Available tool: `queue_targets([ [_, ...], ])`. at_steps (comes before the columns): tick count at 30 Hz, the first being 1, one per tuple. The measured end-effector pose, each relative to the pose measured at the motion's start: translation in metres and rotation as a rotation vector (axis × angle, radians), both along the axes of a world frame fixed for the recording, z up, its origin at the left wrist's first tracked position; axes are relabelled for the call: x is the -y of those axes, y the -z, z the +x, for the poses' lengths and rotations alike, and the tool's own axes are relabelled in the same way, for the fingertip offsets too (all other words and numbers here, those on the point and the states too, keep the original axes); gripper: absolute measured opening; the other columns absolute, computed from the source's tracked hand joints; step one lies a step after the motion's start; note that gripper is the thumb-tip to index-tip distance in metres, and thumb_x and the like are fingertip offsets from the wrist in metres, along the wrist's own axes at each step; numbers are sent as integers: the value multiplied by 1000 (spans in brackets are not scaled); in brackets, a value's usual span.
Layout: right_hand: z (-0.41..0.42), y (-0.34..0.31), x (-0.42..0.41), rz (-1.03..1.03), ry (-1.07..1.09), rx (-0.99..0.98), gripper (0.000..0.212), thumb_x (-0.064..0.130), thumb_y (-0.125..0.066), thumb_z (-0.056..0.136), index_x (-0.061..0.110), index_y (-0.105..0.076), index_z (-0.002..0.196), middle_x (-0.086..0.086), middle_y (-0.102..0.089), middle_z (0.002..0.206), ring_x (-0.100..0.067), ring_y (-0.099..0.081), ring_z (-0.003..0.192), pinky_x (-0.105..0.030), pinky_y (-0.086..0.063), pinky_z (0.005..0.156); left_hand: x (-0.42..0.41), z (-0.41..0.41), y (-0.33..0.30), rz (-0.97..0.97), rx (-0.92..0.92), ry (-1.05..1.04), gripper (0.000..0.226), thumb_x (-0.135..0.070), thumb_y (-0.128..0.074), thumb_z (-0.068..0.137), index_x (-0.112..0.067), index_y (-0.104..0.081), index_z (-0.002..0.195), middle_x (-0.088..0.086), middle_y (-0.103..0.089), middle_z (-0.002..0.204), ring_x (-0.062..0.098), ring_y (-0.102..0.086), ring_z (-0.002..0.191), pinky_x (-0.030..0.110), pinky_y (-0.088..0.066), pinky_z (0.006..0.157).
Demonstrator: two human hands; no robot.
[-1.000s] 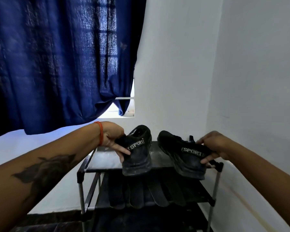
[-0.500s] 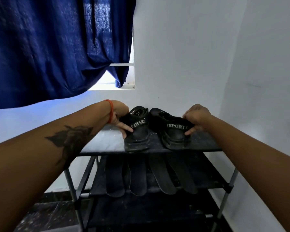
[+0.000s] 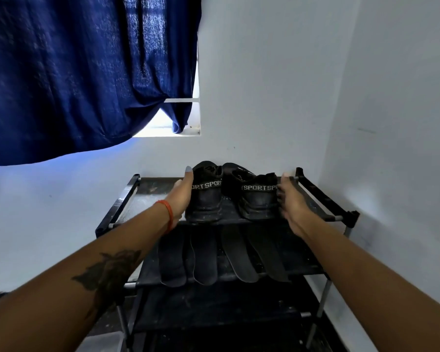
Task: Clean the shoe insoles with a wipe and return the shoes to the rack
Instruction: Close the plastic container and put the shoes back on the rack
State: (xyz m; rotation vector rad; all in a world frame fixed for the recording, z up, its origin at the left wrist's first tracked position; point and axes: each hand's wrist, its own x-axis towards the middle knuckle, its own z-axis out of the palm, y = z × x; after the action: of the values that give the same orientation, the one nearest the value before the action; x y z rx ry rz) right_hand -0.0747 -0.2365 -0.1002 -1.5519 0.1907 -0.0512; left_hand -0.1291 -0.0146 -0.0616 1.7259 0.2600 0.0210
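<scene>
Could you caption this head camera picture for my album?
Both hands, left and right, steady two black shoes on the rack's top shelf.

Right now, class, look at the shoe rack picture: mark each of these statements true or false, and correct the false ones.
1. Both black shoes stand on the top shelf of the rack. True.
2. The left hand holds a wipe. False: it lies with straight fingers against the left shoe's side.
3. Four insoles lie on the second shelf. True.
4. The right hand rests on the curtain. False: it is at the right shoe's outer side.
5. The shoes' heels face the wall. False: they face the camera.
</scene>
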Motion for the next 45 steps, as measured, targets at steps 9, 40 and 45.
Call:
queue_targets([
  [9,-1,12,-31,90,26,-52,134,103,-35,20,30,-51,131,-6,-47,139,-26,-46,126,-48,-35,107,4,5,20,-111,94,83,97,-91,-26,66,-37,-31,146,-2,-49,141,18,-50,125,43,-38,108],
  [40,-140,110,-66,-256,122,318,71,58,-45,82,24,-32,143,2,-33,148,-13,-32,135,-36,-30,111,36,-108,131,309,474,-191,78,-61,-42,82,-20,-30,147,-1,-32,152,14,-27,141,28,-25,113],
  [45,-155,178,-65,-316,59,222,71,59,-46,81,26,-33,143,7,-34,147,-10,-32,134,-38,-31,111,26,-127,197,352,332,-141,78,-62,-42,83,-24,-25,149,-4,-25,155,11,-22,142,33,-25,116],
])
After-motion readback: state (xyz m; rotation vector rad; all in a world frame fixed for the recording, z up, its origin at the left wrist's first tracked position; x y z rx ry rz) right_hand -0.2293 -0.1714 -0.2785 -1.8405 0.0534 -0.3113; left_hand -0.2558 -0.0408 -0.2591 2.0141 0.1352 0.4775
